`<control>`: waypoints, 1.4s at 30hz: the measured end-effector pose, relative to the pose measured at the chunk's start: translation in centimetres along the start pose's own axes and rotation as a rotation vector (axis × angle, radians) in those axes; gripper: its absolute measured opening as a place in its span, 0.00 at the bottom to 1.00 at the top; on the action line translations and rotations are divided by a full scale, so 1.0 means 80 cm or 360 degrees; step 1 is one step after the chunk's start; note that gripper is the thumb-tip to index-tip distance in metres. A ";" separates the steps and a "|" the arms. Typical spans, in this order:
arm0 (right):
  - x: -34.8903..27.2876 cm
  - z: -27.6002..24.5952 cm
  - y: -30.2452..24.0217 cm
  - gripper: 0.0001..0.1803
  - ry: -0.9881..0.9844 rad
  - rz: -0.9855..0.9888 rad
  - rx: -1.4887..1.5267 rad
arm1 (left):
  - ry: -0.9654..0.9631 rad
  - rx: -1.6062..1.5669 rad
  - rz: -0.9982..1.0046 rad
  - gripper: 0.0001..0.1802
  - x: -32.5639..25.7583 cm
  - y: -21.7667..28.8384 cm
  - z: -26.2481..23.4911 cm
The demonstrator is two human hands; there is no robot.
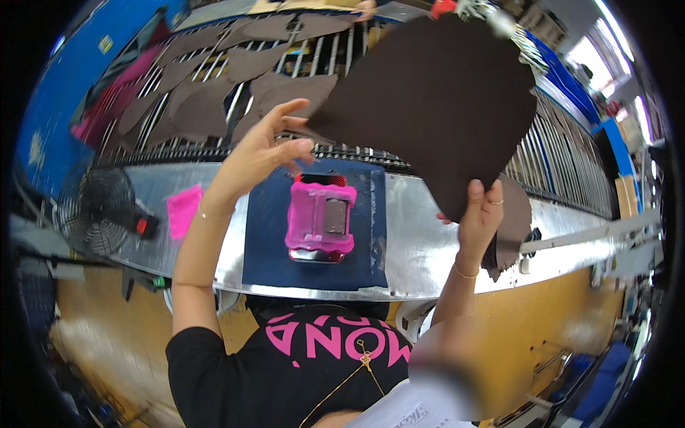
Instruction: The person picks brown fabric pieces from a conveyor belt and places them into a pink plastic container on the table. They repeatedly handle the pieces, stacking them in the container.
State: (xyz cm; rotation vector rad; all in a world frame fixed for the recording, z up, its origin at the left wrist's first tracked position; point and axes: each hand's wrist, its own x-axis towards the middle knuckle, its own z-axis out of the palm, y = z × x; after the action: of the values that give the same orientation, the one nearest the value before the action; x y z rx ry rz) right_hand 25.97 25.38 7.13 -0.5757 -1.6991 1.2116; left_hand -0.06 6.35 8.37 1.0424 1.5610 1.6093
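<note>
While we lift the brown sheet (435, 107) off the surface (421, 242) at 1 o'clock | left hand (260, 153) pinches its edge, steadying | right hand (479, 214) clamps the lower corner | pink block (321, 221) stays clear at 6

A metal bench (421, 250) fronts a roller rack (564, 164). A fan (96, 210) stands left before a blue wall (78, 64). Bright windows (596, 53) glare right; the floor (107, 335) is yellow-brown.
</note>
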 end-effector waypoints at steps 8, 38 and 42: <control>-0.027 0.102 0.019 0.10 -0.0911 -0.0115 -0.0209 | 0.0600 0.0617 0.0260 0.10 -0.101 0.058 -0.097; -0.053 -0.160 0.029 0.12 0.0299 0.0113 -0.0483 | -0.0630 0.1350 0.0689 0.10 0.015 -0.020 0.080; 0.013 -0.143 0.050 0.16 0.0276 0.0096 -0.0652 | -0.0242 0.1105 0.0630 0.13 0.020 0.017 0.044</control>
State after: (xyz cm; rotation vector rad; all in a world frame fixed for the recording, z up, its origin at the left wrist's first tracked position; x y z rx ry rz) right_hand 35.06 33.14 4.79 -0.9561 -1.7982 0.8259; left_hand 2.38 9.27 9.78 1.8906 1.9419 1.1787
